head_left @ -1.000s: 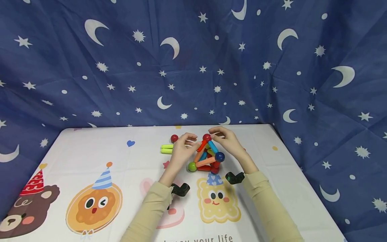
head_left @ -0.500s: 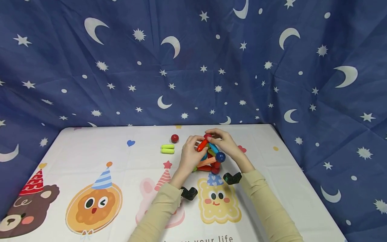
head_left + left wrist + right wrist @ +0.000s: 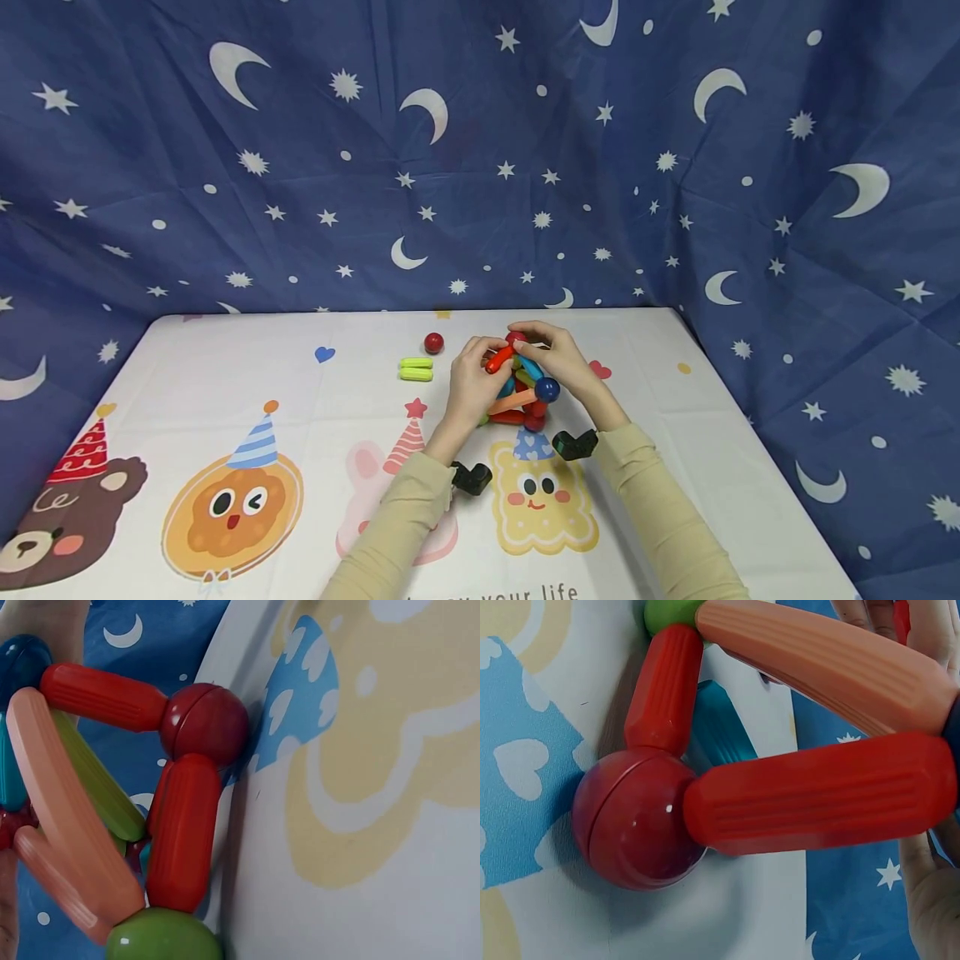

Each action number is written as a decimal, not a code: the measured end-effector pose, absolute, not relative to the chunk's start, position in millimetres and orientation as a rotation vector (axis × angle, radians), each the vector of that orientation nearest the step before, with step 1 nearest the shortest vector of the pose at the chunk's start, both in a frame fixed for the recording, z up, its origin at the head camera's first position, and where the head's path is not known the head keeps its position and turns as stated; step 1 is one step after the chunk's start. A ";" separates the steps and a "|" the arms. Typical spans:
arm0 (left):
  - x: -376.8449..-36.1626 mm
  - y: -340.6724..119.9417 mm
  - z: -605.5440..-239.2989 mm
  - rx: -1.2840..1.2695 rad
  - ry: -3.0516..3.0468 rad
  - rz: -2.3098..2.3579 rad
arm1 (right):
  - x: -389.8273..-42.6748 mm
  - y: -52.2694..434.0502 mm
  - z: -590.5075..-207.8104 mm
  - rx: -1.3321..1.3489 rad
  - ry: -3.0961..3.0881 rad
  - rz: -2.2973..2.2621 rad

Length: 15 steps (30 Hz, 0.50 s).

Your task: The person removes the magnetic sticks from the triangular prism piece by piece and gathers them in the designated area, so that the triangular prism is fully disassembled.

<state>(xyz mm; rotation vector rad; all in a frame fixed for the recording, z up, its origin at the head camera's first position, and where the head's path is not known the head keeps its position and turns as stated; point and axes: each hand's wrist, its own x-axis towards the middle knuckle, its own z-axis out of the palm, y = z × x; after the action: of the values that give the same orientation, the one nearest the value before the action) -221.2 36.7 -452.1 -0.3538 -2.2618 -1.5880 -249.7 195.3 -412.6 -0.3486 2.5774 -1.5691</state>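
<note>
Left hand [image 3: 471, 385] covers green ball and rod ends of rod-and-ball toy [image 3: 520, 392]. Wrist views crop toy. Bench [image 3: 225, 358] lettering cut off at bottom edge.

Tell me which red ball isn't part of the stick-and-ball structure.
The loose red ball on the table mat, left of the left hand, just behind the two yellow-green sticks. The other red balls are joined to sticks in the structure.

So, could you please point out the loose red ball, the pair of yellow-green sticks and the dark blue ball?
loose red ball [image 3: 432, 342], head view, its middle.
yellow-green sticks [image 3: 416, 369], head view, between the pair.
dark blue ball [image 3: 547, 389], head view, its front face.
</note>
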 end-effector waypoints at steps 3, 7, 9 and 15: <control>-222.1 35.0 -451.4 -0.360 -2.244 -1.596 | -251.4 196.8 -417.5 -0.356 2.589 -1.570; -222.6 32.9 -451.5 -0.382 -2.217 -1.625 | -250.8 197.5 -417.6 -0.365 2.604 -1.565; -222.4 31.9 -451.9 -0.393 -2.203 -1.646 | -250.2 197.7 -416.7 -0.367 2.614 -1.561; -219.7 27.6 -452.5 -0.373 -2.141 -1.822 | -249.3 197.8 -415.8 -0.353 2.621 -1.554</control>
<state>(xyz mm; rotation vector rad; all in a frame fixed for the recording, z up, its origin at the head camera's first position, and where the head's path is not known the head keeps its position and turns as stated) -219.7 27.6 -452.5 -0.3734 -2.1413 -1.8219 -249.3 197.8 -415.8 -0.3528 2.6208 -1.5539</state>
